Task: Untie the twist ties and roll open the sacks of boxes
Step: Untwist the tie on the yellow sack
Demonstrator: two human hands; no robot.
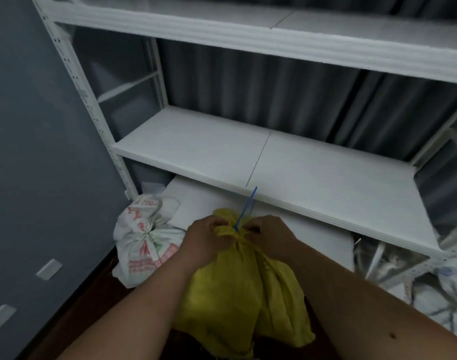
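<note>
Two bare forearms enter from the near edge and meet at the gathered neck of a yellow sack (237,289), which stands on the floor in the near centre. The left hand (204,239) curls its fingers around the bunched fabric on the left of the neck; the right hand (269,239) pinches the neck on the right. Between the two hands a blue twist tie (244,211) binds the neck, its free end pointing up and away. Left of the yellow sack lies a white sack (144,242) with red print, its mouth knotted closed. Behind both, a white shelf rack (287,162) stands before a grey curtain (248,89). At far right, crumpled pale sacking (437,294) lies under the rack.
</note>
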